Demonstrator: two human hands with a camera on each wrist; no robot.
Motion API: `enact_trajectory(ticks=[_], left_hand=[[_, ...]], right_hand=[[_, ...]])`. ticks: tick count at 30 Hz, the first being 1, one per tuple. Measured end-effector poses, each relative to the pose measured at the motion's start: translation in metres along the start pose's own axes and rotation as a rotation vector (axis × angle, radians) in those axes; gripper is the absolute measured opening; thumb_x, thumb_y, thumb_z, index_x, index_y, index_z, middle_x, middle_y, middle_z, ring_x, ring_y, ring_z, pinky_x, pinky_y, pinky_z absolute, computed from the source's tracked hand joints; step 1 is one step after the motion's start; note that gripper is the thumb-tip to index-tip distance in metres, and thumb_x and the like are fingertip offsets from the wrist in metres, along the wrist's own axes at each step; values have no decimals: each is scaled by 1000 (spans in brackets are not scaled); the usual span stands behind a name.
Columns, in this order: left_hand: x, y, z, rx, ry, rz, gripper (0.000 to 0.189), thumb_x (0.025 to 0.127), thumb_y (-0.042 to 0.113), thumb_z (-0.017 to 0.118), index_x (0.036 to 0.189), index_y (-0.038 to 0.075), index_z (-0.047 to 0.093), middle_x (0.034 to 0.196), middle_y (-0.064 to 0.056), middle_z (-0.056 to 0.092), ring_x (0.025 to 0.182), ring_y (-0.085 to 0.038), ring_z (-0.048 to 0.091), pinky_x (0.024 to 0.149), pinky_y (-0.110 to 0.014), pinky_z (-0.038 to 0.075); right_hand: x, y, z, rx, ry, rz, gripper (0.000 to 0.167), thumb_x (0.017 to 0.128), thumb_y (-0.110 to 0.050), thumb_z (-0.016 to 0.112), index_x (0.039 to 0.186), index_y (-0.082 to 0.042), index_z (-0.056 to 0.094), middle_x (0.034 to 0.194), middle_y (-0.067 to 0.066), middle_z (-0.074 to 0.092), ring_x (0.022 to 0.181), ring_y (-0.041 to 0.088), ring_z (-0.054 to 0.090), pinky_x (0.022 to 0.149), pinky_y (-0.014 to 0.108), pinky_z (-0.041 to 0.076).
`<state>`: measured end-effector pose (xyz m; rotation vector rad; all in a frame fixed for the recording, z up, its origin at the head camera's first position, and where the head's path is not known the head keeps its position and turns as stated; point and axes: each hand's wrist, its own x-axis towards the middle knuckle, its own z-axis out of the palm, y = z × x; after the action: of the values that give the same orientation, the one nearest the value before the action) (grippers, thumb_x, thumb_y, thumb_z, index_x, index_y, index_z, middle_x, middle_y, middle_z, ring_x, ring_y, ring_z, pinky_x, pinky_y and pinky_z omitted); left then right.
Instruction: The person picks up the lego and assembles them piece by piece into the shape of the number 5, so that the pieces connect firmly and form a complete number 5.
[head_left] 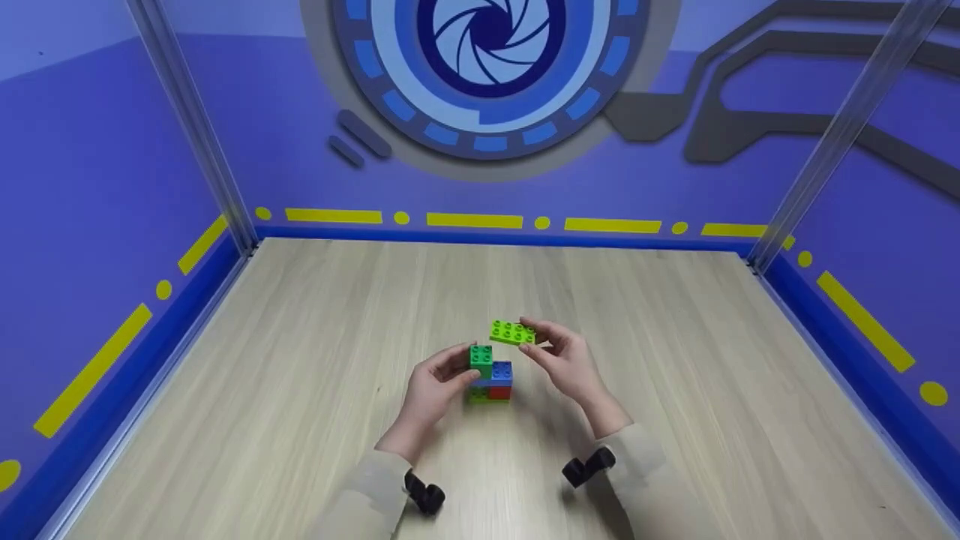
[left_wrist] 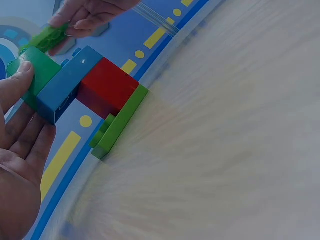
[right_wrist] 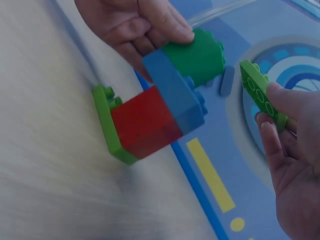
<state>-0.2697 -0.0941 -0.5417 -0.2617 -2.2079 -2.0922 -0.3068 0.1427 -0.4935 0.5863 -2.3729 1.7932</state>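
Note:
A small stack of toy bricks stands on the table. Its base is a light green plate [right_wrist: 103,122], topped by a red brick [right_wrist: 146,122] at one end. Over the red one lies a blue brick [left_wrist: 70,85], and a dark green brick [head_left: 481,361] sits on the blue brick's left part. My left hand [head_left: 435,386] grips the dark green brick between thumb and fingers, fingertips partly hidden behind it. Above and right of the stack, my right hand [head_left: 566,364] pinches a lime green plate [head_left: 511,332] by its right end, studs up; its hollow underside shows in the right wrist view.
The light wood tabletop [head_left: 300,337] spreads around the stack. Purple-blue printed panels [head_left: 480,191] wall the back and both sides, with metal posts [head_left: 825,150] at the corners. Each wrist wears a black strap mount [head_left: 589,466] near the beige sleeves.

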Motion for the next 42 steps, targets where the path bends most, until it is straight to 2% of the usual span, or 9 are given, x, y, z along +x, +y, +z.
enact_trajectory(ticks=[6, 13, 21, 27, 33, 42], left_hand=[[0, -1, 0, 14, 4, 1, 48, 92, 17, 78, 138, 10, 65, 132, -14, 70, 123, -27, 66, 104, -28, 56], [-1, 1, 0, 17, -5, -4, 49, 92, 21, 78, 138, 13, 66, 131, -11, 71, 122, -24, 67, 103, -27, 56], [-1, 2, 0, 5, -16, 7, 48, 92, 18, 78, 137, 10, 65, 132, -13, 70, 123, -26, 67, 103, -25, 56], [0, 2, 0, 11, -19, 28, 48, 93, 15, 77, 138, 5, 63, 134, -17, 68, 125, -30, 65, 108, -34, 55], [-1, 6, 2, -6, -24, 62, 51, 94, 13, 75, 142, 5, 59, 142, -17, 64, 132, -31, 62, 115, -40, 49], [-2, 10, 3, -11, -35, 103, 54, 95, 11, 74, 146, 11, 57, 140, -14, 65, 129, -28, 63, 111, -32, 51]], right_hand=[[-3, -6, 6, 11, -91, -47, 40, 94, -5, 73, 132, 5, 65, 126, 21, 70, 100, 8, 63, 84, 14, 58], [-6, -5, 10, -27, -156, -51, 40, 95, -9, 72, 133, 3, 65, 128, 18, 70, 107, 16, 66, 89, 16, 58], [-7, -7, 11, -56, -178, -66, 39, 96, -11, 72, 133, -2, 66, 130, 17, 70, 114, 27, 65, 94, 21, 58], [-8, -8, 12, -103, -183, -77, 41, 95, -14, 73, 133, -1, 66, 130, 15, 71, 114, 29, 66, 97, 29, 59], [-9, -10, 11, -152, -181, -116, 42, 94, -16, 74, 133, 0, 66, 128, 14, 72, 112, 30, 67, 97, 38, 60], [-10, -15, 10, -222, -190, -165, 40, 95, -16, 72, 133, -3, 67, 129, 15, 72, 111, 31, 70, 96, 42, 61]])
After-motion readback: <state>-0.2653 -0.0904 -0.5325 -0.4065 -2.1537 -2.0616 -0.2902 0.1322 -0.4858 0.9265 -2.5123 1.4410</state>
